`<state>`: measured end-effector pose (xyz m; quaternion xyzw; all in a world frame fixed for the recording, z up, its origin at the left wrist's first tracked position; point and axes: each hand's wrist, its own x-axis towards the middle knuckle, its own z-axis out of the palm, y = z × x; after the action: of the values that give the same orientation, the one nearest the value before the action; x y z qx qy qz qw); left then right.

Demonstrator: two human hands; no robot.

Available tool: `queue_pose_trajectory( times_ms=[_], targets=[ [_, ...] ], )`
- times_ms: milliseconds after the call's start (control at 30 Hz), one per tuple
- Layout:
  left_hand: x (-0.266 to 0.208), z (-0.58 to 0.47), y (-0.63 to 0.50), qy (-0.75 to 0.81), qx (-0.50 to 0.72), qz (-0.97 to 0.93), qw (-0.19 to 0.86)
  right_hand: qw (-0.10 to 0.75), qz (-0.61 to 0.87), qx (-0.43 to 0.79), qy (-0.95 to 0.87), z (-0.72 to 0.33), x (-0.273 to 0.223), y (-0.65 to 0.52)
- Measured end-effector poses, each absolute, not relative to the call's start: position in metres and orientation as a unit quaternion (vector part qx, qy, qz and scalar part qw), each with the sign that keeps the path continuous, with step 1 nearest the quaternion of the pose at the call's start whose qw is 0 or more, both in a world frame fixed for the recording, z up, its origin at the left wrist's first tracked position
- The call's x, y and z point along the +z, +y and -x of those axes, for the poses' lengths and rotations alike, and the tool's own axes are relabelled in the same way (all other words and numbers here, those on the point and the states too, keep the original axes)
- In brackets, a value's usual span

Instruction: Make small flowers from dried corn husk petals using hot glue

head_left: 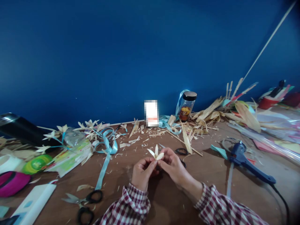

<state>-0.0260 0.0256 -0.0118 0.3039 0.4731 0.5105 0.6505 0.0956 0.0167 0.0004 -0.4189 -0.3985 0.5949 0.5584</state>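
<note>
Between my two hands is a small cream flower with a few pointed petals, which looks made of corn husk. My left hand pinches its base from the left, thumb and fingers closed. From the right, my right hand grips the same flower near a petal, fingers bent around it. The lower part of the flower is hidden by my fingers. Just behind my right hand lies a pair of black-handled scissors, partly covered. Husk scraps are scattered on the table beyond.
Open scissors lie front left by a light-blue ribbon. A blue glue gun with a cord is at right. Finished flowers lie at left beside a black bottle. A jar and dry husks line the wall.
</note>
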Motion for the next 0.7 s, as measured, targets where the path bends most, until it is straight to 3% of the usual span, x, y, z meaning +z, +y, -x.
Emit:
queue_pose_trajectory(
  times_ms=[200, 700],
  targets=[
    [-0.016, 0.034, 0.029, 0.455, 0.45, -0.341, 0.688, 0.543, 0.421, 0.597, -0.415, -0.099, -0.001, 0.018],
    [-0.03, 0.035, 0.029, 0.45, 0.488, -0.471, 0.581, 0.548, 0.456, 0.545, -0.442, -0.098, -0.011, 0.019]
  ],
)
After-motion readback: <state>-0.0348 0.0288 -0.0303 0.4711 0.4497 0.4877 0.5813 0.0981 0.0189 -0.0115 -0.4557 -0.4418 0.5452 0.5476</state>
